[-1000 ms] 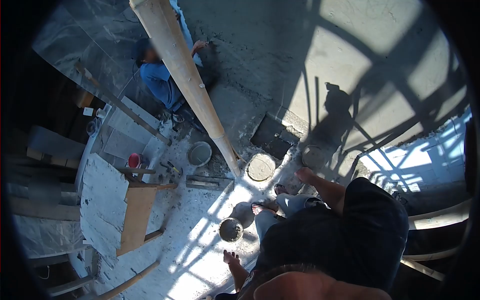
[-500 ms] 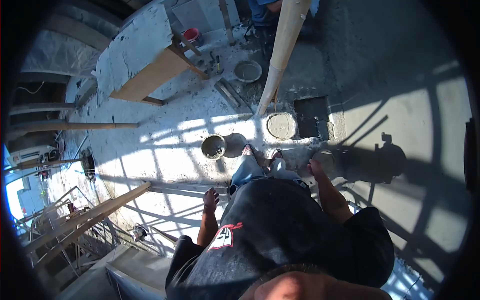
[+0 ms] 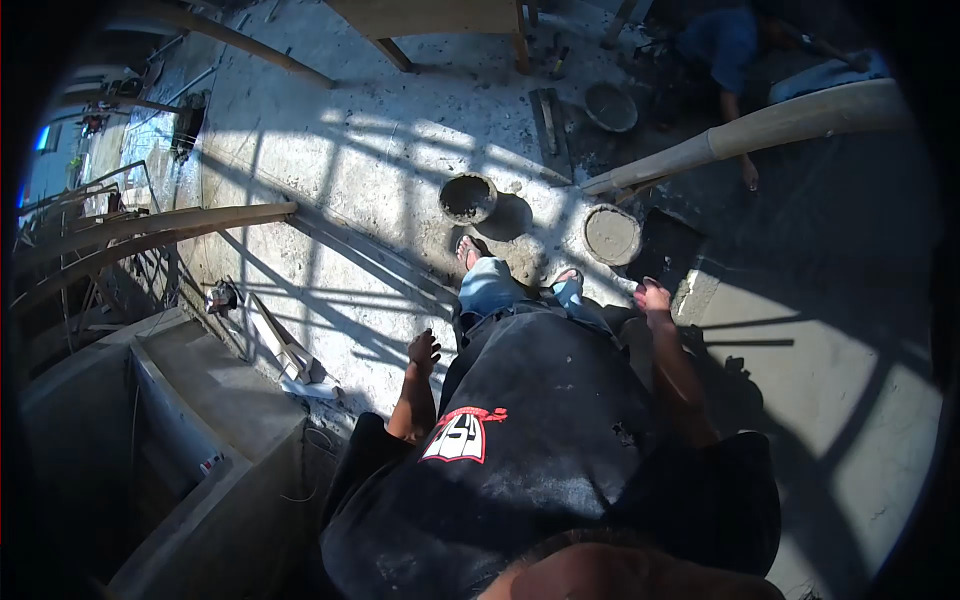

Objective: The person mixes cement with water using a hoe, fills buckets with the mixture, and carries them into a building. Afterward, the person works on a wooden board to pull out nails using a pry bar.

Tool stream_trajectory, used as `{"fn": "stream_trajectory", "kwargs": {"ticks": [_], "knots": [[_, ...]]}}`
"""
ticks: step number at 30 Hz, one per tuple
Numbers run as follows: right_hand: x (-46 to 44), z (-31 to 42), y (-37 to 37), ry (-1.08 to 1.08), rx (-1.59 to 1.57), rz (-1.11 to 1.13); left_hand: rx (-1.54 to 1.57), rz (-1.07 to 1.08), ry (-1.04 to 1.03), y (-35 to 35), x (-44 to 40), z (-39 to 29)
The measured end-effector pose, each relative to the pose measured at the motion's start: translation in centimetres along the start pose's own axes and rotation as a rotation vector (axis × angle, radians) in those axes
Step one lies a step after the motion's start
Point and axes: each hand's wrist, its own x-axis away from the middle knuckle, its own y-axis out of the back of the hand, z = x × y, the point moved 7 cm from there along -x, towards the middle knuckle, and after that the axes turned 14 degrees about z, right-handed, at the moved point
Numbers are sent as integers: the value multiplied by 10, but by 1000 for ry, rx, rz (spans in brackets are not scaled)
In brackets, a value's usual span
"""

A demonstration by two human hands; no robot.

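My left hand (image 3: 424,349) hangs beside my left hip, its fingers loosely bent and apart, with nothing visible in it. My right hand (image 3: 653,298) is held out on the right, fingers partly curled and apart, also with no object visible. Ahead of my feet stands a mortar-crusted bucket (image 3: 488,207), its inside dark. A round container filled to the rim with wet grey mortar (image 3: 612,236) stands farther right, nearest my right hand but apart from it. Beside it is a dark square opening (image 3: 665,248) in the floor.
A thick bamboo pole (image 3: 760,135) slants across the upper right. Behind it a co-worker in a blue shirt (image 3: 722,45) reaches a hand to the floor. A basin (image 3: 611,106), a wooden table (image 3: 440,18), timber poles (image 3: 160,218) and concrete walls (image 3: 215,500) surround me.
My view has turned and moved forward; the bucket and mortar container appear nearer my feet. My feet have stepped. The co-worker shows more fully. Both hands have swung slightly, still apart from objects.
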Motion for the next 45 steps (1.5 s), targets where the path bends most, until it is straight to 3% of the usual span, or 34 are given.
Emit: {"fn": "stream_trajectory", "kwargs": {"ticks": [7,11,14,19,25,29,32,33,34,36,45], "knots": [[9,-2,-77,-40,-18,-3,41,52,10,48,-35,-62],[20,-1,-134,-79,-14,-144,101,57,-56,104,-51,-116],[27,19,-188,-104,47,-116,144,30,-108,153,-60,-151],[17,61,-269,29,111,93,221,14,-187,204,-65,-189],[-2,114,-317,99,289,39,376,27,-183,221,-77,-160],[-29,146,-360,136,424,125,497,20,-119,205,-55,-119],[-41,168,-400,193,464,196,480,128,-150,229,-151,-4],[-37,176,-416,224,456,216,396,142,-222,232,-167,12],[-37,184,-428,272,432,240,472,102,-156,228,-159,21],[-27,198,-451,267,468,224,566,31,-89,213,-125,4],[-74,180,-478,42,600,263,636,-76,-140,197,-70,-117]]}}
